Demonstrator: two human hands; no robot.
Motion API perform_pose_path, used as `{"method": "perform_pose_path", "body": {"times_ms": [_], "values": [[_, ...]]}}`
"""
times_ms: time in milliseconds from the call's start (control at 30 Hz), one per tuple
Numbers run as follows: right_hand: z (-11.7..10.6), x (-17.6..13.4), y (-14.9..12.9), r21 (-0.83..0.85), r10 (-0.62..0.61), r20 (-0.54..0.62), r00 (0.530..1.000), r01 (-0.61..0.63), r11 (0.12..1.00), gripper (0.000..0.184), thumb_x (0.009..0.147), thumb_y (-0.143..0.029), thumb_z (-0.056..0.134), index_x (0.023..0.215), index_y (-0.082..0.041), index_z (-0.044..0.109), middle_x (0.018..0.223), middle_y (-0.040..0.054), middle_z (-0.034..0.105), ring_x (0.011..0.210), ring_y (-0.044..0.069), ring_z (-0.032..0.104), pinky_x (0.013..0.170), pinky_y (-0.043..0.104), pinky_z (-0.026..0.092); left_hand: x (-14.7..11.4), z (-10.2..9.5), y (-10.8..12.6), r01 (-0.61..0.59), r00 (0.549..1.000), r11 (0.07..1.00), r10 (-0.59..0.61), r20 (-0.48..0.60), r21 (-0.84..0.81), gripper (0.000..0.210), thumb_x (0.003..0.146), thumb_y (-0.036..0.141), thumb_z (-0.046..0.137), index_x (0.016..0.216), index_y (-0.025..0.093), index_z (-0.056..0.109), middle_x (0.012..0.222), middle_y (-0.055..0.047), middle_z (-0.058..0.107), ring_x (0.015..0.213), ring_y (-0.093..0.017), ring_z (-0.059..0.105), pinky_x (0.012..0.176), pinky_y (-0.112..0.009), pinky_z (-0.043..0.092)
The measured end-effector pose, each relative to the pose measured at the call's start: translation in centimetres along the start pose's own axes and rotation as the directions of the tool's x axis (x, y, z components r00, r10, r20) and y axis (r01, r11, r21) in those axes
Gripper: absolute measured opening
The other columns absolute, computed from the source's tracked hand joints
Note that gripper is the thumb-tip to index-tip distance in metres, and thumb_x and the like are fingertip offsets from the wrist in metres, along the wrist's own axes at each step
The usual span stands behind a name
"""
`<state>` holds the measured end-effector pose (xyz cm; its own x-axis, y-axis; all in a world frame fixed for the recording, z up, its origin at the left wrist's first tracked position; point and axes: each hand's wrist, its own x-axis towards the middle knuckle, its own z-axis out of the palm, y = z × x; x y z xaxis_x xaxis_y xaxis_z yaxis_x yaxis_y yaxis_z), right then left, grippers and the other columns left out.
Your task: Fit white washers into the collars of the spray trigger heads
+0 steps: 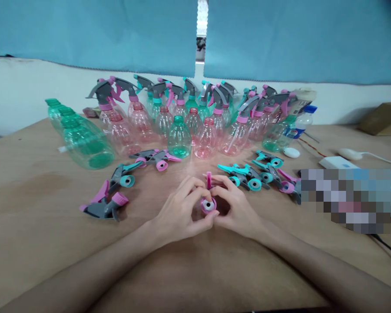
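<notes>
My left hand (pixel 179 213) and my right hand (pixel 236 208) meet in the middle of the wooden table (pixel 35 187). Both hold one pink spray-nozzle head (pixel 208 203), its round cap opening facing me and its pink trigger sticking up between my fingers. Just beyond my hands stand a green bottle without a top (pixel 179 138) and a pink bottle without a top (pixel 204 140). Loose trigger heads lie to either side: pink and grey ones (pixel 102 204) to the left, teal ones (pixel 247 176) to the right.
Several pink and green spray bottles with tops (pixel 215 108) crowd the back of the table. Green bottles (pixel 84 139) lie on their sides at left. A white box (pixel 337 163), cables, a mouse-like object (pixel 348 153) and a cardboard box (pixel 382 118) sit at right.
</notes>
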<state>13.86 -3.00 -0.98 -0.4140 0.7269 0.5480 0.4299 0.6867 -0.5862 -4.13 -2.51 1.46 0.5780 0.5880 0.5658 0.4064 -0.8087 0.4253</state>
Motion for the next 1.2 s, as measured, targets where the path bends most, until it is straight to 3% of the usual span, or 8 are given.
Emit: {"method": "perform_pose_path", "body": {"times_ms": [333, 600, 800, 1000, 1200], "values": [[0.05, 0.11, -0.06, 0.029, -0.001, 0.019, 1.0, 0.001, 1.0, 0.018, 0.07, -0.016, 0.066, 0.084, -0.021, 0.057, 0.117, 0.0103, 0.051, 0.118, 0.026, 0.049, 0.095, 0.042, 0.048, 0.02, 0.05, -0.19, 0.018, 0.999, 1.0, -0.017, 0.036, -0.018, 0.003, 0.083, 0.02, 0.052, 0.082, 0.017, 0.053, 0.089, -0.006, 0.052, 0.085, -0.018, 0.053, 0.075, -0.032, 0.049], [0.22, 0.0, -0.07, 0.018, -0.014, 0.032, 0.999, 0.013, 1.0, 0.02, 0.069, -0.015, 0.066, 0.087, -0.019, 0.059, 0.118, 0.0105, 0.051, 0.117, 0.025, 0.05, 0.097, 0.038, 0.046, 0.39, -0.67, -0.39, -0.098, 0.991, 0.995, 0.095, 0.098, 0.032, 0.013, 0.075, 0.01, 0.043, 0.083, 0.017, 0.051, 0.088, -0.007, 0.05, 0.082, -0.019, 0.047, 0.07, -0.033, 0.046], [0.26, -0.12, 0.07, -0.004, -0.029, 0.027, 0.999, 0.029, 1.0, 0.018, 0.071, -0.018, 0.065, 0.089, -0.019, 0.06, 0.12, 0.0114, 0.052, 0.117, 0.026, 0.051, 0.097, 0.041, 0.047, 0.47, -0.69, -0.19, -0.131, 0.988, 0.991, 0.127, 0.089, 0.041, 0.015, 0.077, 0.008, 0.039, 0.081, 0.016, 0.052, 0.086, -0.007, 0.05, 0.082, -0.02, 0.047, 0.073, -0.034, 0.047], [0.29, -0.09, -0.17, -0.006, -0.012, 0.012, 1.0, 0.013, 1.0, 0.014, 0.07, -0.018, 0.066, 0.083, -0.019, 0.06, 0.121, 0.0116, 0.052, 0.115, 0.025, 0.053, 0.094, 0.038, 0.048, 0.56, -0.59, 0.33, -0.133, 0.985, 0.986, 0.119, 0.128, 0.104, 0.01, 0.073, 0.011, 0.042, 0.074, 0.017, 0.05, 0.082, -0.007, 0.049, 0.082, -0.021, 0.046, 0.073, -0.035, 0.046], [0.28, 0.09, 0.05, -0.016, -0.002, -0.003, 1.0, 0.002, 1.0, 0.019, 0.068, -0.017, 0.066, 0.086, -0.019, 0.061, 0.12, 0.0113, 0.053, 0.112, 0.025, 0.055, 0.094, 0.038, 0.048, 0.5, -0.62, -0.15, -0.118, 0.984, 0.979, 0.092, 0.155, 0.168, 0.006, 0.079, 0.017, 0.045, 0.078, 0.016, 0.051, 0.087, -0.008, 0.052, 0.082, -0.02, 0.049, 0.068, -0.031, 0.046]]}}
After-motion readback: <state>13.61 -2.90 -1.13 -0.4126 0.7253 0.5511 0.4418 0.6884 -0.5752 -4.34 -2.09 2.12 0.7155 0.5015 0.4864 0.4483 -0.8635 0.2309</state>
